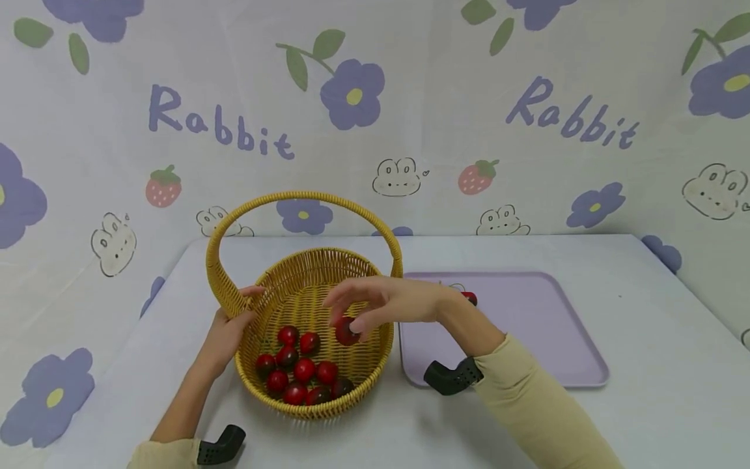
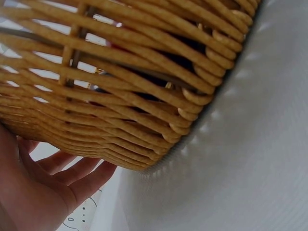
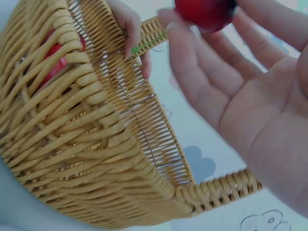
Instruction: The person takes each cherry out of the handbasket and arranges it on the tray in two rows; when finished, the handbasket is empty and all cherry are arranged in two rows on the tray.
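Observation:
A yellow wicker basket [image 1: 316, 410] with a tall hoop handle stands on the table, tipped a little toward me. My left hand [image 1: 225, 335] grips its left side at the foot of the handle; in the left wrist view its fingers [image 2: 91, 180] lie along the outer weave. Over the basket's opening, my right hand [image 1: 392, 301] pinches a dark red cherry [image 1: 347, 331] between thumb and fingertips. A green stem [image 3: 149, 44] trails from that cherry in the right wrist view. Several more dark red cherries [image 1: 304, 370] lie gathered at the basket's near left inside.
To the basket's right lies a pale purple tray [image 1: 515, 352]. One red cherry [image 1: 470, 298] with a thin stem sits on it, partly hidden behind my right wrist. A white patterned cloth [image 1: 445, 130] hangs behind the white table [image 1: 638, 339].

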Available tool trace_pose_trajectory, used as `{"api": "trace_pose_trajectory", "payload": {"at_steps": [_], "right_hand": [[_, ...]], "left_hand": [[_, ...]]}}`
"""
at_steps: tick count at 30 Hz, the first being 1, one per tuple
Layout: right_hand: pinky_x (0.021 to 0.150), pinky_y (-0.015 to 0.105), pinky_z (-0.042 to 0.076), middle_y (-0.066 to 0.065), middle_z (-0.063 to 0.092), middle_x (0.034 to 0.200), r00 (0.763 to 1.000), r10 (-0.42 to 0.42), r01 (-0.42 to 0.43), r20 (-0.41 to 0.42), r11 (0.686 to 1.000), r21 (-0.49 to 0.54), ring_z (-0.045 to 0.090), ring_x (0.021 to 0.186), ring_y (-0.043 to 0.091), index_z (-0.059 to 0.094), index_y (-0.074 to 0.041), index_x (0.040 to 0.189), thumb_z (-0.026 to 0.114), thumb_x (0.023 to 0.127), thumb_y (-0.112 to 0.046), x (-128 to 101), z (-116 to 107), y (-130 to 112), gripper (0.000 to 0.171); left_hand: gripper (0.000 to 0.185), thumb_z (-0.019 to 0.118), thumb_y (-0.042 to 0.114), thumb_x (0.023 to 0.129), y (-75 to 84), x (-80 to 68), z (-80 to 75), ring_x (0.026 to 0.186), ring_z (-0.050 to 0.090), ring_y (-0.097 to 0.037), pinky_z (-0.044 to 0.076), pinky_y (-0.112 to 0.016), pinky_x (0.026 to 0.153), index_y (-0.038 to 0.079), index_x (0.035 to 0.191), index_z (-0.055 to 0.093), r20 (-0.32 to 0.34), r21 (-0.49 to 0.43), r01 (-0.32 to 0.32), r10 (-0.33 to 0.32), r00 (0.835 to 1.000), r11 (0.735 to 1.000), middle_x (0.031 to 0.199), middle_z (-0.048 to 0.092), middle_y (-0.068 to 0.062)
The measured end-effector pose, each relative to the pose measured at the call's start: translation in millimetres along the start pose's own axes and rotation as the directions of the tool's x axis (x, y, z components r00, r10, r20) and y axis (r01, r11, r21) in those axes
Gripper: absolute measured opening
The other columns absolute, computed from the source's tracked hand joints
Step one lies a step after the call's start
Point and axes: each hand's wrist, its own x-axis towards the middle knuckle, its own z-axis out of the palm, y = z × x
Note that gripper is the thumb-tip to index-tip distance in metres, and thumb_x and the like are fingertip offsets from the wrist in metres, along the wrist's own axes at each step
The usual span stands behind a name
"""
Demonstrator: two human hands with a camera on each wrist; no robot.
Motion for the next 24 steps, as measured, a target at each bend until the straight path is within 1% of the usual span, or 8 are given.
{"api": "trace_pose_trajectory", "payload": {"at_steps": [2,4,7,9,13,17,21,24], "right_hand": [[0.086,0.052,0.046,0.015,0.048,0.127,0.999,-0.040,0.040,-0.012,0.999,0.025,0.047,0.116,0.030,0.039,-0.001,0.137,0.053,0.096,-0.009,-5.8,0.0,1.4,0.044],[0.086,0.053,0.046,0.016,0.047,0.127,0.996,-0.083,0.084,-0.017,0.995,0.063,0.046,0.115,0.030,0.041,-0.004,0.136,0.053,0.097,-0.011,-10.7,0.2,3.2,0.041],[0.086,0.049,0.047,0.017,0.046,0.126,0.991,-0.135,0.135,-0.009,0.982,0.133,0.047,0.110,0.027,0.047,-0.010,0.133,0.050,0.098,-0.012,-16.7,1.1,6.2,0.035],[0.088,0.044,0.047,0.015,0.047,0.125,0.990,-0.140,0.139,-0.007,0.971,0.193,0.048,0.109,0.024,0.052,-0.015,0.129,0.049,0.099,-0.012,-20.8,2.1,7.7,0.031],[0.090,0.034,0.045,0.011,0.052,0.124,0.991,-0.132,0.127,-0.002,0.952,0.278,0.051,0.108,0.019,0.060,-0.014,0.123,0.048,0.099,-0.010,-30.1,4.4,10.0,0.027],[0.089,0.031,0.045,0.010,0.055,0.121,0.993,-0.116,0.117,-0.020,0.962,0.248,0.052,0.107,0.018,0.061,-0.012,0.118,0.051,0.098,-0.010,-40.1,7.4,11.2,0.023],[0.088,0.030,0.044,0.011,0.056,0.117,0.993,-0.074,0.088,-0.089,0.982,0.167,0.053,0.106,0.019,0.061,-0.012,0.111,0.058,0.094,-0.010,-49.6,13.3,9.7,0.018],[0.087,0.029,0.045,0.011,0.056,0.116,0.989,-0.027,0.052,-0.143,0.984,0.173,0.056,0.105,0.020,0.062,-0.012,0.108,0.064,0.090,-0.007,-56.6,17.1,8.7,0.019]], "left_hand": [[0.041,0.036,-0.001,0.095,-0.3,0.9,0.2,0.135,0.028,-0.036,0.020,-0.055,0.107,-0.002,0.135,0.043,-0.002,0.004,0.002,-0.002,1.000,1.000,0.144,0.036,-0.022],[0.042,0.036,-0.001,0.094,-0.8,1.4,0.3,0.135,0.028,-0.037,0.020,-0.055,0.107,-0.002,0.135,0.043,-0.003,0.008,0.002,-0.002,1.000,1.000,0.143,0.036,-0.022],[0.042,0.036,-0.002,0.094,-1.4,1.2,0.4,0.135,0.028,-0.037,0.020,-0.056,0.106,-0.003,0.135,0.043,-0.003,0.011,0.000,0.000,1.000,1.000,0.143,0.036,-0.023],[0.042,0.036,-0.002,0.093,-1.7,0.9,0.3,0.135,0.028,-0.038,0.020,-0.056,0.106,-0.003,0.135,0.043,-0.004,0.014,-0.005,0.005,1.000,1.000,0.143,0.036,-0.024],[0.042,0.036,-0.002,0.093,-2.8,0.8,0.5,0.135,0.027,-0.037,0.020,-0.055,0.106,-0.004,0.135,0.044,-0.006,0.011,-0.012,0.012,1.000,1.000,0.143,0.037,-0.023],[0.042,0.036,-0.002,0.094,-3.7,1.1,0.3,0.135,0.027,-0.036,0.019,-0.055,0.107,-0.003,0.135,0.044,-0.005,0.010,-0.014,0.014,1.000,1.000,0.142,0.037,-0.023],[0.042,0.036,-0.001,0.094,-4.1,1.2,0.0,0.135,0.027,-0.036,0.020,-0.054,0.107,-0.003,0.135,0.044,-0.004,0.011,-0.013,0.013,1.000,1.000,0.142,0.038,-0.023],[0.042,0.036,-0.001,0.094,-4.0,1.3,0.0,0.135,0.027,-0.036,0.020,-0.055,0.107,-0.003,0.135,0.044,-0.007,0.011,-0.009,0.009,1.000,1.000,0.142,0.038,-0.023]]}}
